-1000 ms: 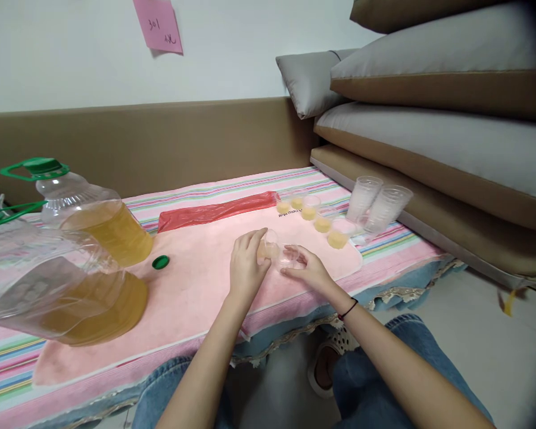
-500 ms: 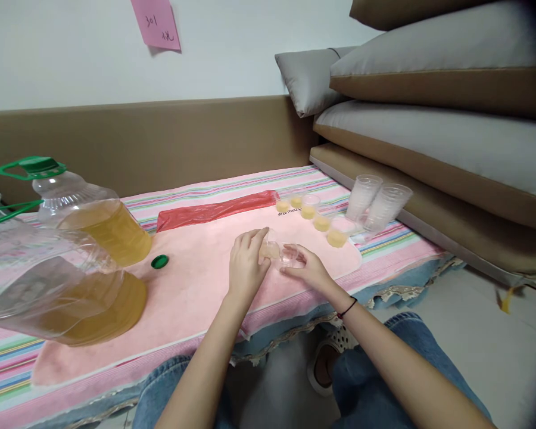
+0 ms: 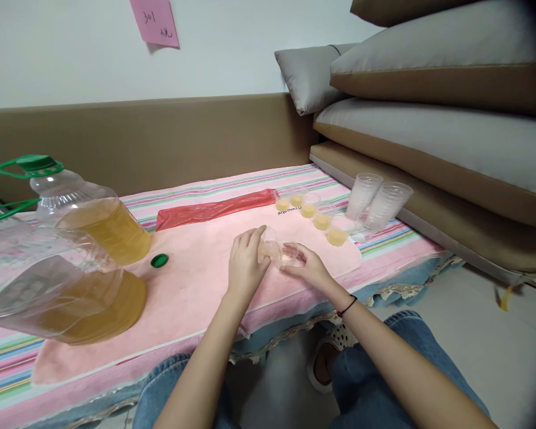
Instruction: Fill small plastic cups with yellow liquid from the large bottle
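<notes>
My left hand [image 3: 245, 260] is closed round a clear plastic cup [image 3: 269, 245] with pale yellow liquid in it, tilted to the right. Close against its rim is a second clear plastic cup [image 3: 288, 254], lower down, gripped by the fingers of my right hand [image 3: 311, 267]. How much liquid the second cup holds I cannot make out. Both cups are over the pink towel [image 3: 196, 292]. Beyond my right hand, several clear cups with yellow liquid, the nearest cup [image 3: 337, 237] among them, stand along the towel's far right part.
Two stacks of clear cups, a left stack [image 3: 362, 199] and a right stack [image 3: 388, 208], stand at the right. On the left are two large jugs of yellow liquid, a rear jug [image 3: 111, 232] and a front jug [image 3: 98, 310]. A green cap [image 3: 159, 260] and red plastic bag [image 3: 214, 210] lie nearby.
Both hands stay almost in place with the cups in them. The left cup's tilt looks slightly different; the rest of the scene only shifts a little with the camera.
</notes>
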A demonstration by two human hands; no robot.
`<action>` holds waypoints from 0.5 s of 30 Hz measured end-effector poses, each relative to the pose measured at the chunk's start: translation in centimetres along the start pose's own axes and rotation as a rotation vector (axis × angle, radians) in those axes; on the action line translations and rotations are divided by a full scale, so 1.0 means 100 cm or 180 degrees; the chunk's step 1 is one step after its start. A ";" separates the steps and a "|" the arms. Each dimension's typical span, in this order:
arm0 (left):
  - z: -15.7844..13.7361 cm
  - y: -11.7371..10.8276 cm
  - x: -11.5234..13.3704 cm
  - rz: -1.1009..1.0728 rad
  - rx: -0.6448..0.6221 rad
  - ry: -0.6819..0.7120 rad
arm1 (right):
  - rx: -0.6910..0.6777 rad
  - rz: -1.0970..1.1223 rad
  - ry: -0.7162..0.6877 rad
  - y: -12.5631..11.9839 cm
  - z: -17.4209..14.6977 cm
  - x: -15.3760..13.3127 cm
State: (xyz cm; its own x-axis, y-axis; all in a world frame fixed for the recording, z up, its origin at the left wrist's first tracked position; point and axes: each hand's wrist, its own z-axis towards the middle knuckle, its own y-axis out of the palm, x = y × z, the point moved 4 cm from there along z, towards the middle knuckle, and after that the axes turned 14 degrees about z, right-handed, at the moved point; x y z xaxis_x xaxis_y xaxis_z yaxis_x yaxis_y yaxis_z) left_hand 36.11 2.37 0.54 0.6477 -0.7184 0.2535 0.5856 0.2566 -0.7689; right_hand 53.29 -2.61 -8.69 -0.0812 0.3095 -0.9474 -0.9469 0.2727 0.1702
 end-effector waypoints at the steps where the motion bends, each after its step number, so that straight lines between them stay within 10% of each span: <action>1: 0.000 0.002 -0.002 -0.0135 -0.0009 -0.0108 | 0.0005 0.0029 0.0017 0.000 0.000 0.000; 9: -0.004 0.023 -0.034 -0.2124 -0.0308 -0.1852 | 0.0125 0.0251 0.0240 -0.001 0.002 -0.007; 15: 0.004 0.025 -0.037 -0.2662 -0.0268 -0.2099 | 0.0337 0.0327 0.0398 -0.013 0.006 -0.025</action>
State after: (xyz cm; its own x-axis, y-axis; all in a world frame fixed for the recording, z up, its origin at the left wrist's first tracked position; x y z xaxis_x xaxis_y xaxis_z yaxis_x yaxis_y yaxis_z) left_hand 35.39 5.90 -2.08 0.2063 -0.1475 0.9673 0.9468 -0.2194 -0.2354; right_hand 54.86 -3.21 -6.41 -0.2199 0.2268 -0.9488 -0.8943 0.3417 0.2889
